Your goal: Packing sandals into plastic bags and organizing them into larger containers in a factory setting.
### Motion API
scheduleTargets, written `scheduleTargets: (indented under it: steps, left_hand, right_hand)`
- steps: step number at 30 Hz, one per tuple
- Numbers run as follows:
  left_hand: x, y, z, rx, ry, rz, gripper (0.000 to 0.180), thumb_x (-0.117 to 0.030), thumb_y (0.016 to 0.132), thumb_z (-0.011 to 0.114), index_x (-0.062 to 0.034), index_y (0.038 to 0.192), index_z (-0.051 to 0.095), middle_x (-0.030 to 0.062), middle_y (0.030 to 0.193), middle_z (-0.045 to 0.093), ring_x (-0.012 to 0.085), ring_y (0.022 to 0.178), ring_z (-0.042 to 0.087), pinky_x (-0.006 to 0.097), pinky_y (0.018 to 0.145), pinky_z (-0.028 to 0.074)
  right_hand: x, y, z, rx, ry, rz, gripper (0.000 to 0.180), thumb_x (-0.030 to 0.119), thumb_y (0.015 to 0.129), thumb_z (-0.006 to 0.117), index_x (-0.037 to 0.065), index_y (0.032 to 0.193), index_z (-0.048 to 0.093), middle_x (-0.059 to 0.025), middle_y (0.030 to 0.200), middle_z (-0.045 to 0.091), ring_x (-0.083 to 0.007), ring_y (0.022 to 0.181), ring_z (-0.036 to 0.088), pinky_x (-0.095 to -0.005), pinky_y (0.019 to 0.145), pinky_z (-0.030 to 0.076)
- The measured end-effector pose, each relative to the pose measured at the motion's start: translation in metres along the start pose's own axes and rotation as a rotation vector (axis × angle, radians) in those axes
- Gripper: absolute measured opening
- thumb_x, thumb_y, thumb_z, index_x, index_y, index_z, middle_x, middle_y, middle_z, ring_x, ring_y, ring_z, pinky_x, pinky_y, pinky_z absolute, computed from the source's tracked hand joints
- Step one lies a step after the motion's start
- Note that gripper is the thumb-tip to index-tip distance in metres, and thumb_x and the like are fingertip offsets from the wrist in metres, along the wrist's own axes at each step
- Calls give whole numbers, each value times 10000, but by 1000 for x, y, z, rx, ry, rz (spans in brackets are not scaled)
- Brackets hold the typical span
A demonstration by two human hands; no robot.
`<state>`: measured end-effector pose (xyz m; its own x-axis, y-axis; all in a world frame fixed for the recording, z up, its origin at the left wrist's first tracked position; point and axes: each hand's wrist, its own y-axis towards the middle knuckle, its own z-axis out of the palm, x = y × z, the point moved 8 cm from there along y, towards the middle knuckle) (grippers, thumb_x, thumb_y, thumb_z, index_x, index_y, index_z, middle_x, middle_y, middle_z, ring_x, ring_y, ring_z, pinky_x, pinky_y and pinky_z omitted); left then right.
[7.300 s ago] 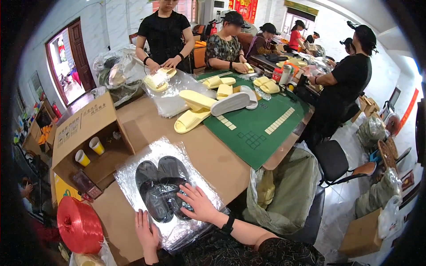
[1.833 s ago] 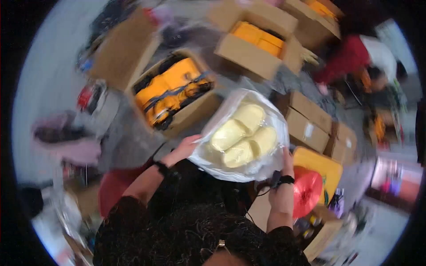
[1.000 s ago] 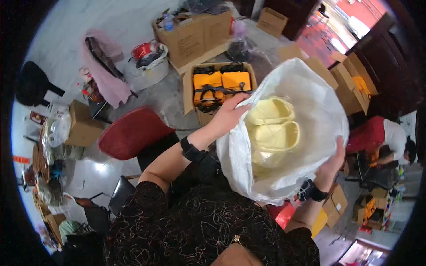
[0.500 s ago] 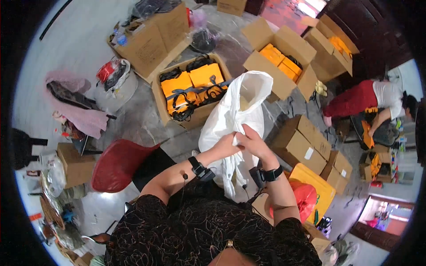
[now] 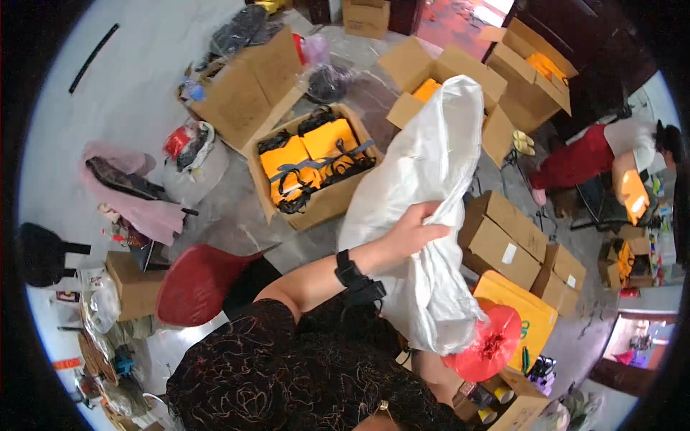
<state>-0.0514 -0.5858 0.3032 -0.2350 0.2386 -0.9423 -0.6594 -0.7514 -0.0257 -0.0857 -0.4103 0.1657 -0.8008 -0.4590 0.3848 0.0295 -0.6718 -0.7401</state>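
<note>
A large white woven sack [image 5: 420,154] rises in front of me, its open mouth toward the far side. My left hand [image 5: 420,231] is closed round a gathered fold at its middle, the thumb across the cloth. The sack's lower part hangs in creases toward the right, beside a red plastic bag [image 5: 496,343]. Only a piece of my right arm [image 5: 435,375] shows below the sack; the hand itself is hidden. Just left of the sack stands an open carton [image 5: 316,212] holding orange pieces [image 5: 327,136] with dark straps.
More open cartons [image 5: 528,93] with orange pieces stand at the far right, closed cartons [image 5: 503,237] nearer. A red chair [image 5: 198,284] is on my left. A person [image 5: 596,154] bends at the right, holding an orange piece. A carton [image 5: 521,409] with yellow rolls lies lower right.
My right hand has left the sack and dropped out of sight. My left hand still grips it, slightly farther right. The sack is now pulled taller and rightward, its bottom swung toward the red bag.
</note>
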Motion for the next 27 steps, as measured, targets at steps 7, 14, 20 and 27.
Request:
scheduleTargets:
  steps: [7, 14, 20, 27]
  left_hand:
    - [-126, -39, -33, -172, -297, 159, 500, -68, 802, 660, 62, 1252, 482, 128, 1097, 634, 198, 961, 644, 325, 851, 517]
    - [-289, -90, -7, -51, -145, 514, 481, -102, 812, 647, 11, 1262, 518, 58, 1045, 651, 143, 942, 615, 298, 836, 488]
    - [-429, -130, 49, 145, -88, 818, 317, -152, 792, 687, 3, 1063, 633, 75, 943, 681, 158, 854, 644, 291, 789, 504]
    - [-539, -248, 65, 375, 381, 1227, 178, -130, 894, 469, -25, 825, 596, 47, 770, 618, 121, 650, 591, 245, 581, 468]
  right_hand:
    - [32, -82, -8, 131, -177, -176, 521, 412, 934, 524, 42, 1299, 491, -137, 1275, 521, -279, 1156, 494, -447, 960, 409]
    - [68, -150, 40, 271, -388, -319, 554, 406, 932, 504, 49, 1351, 441, -148, 1374, 448, -308, 1253, 424, -510, 1021, 356]
    - [128, -217, 85, 351, -492, -501, 580, 401, 931, 490, 54, 1388, 405, -156, 1445, 397, -328, 1323, 374, -554, 1064, 317]
    - [143, -238, 211, 755, -835, -817, 559, 349, 921, 516, 45, 1379, 412, -151, 1412, 436, -321, 1286, 413, -490, 1025, 351]
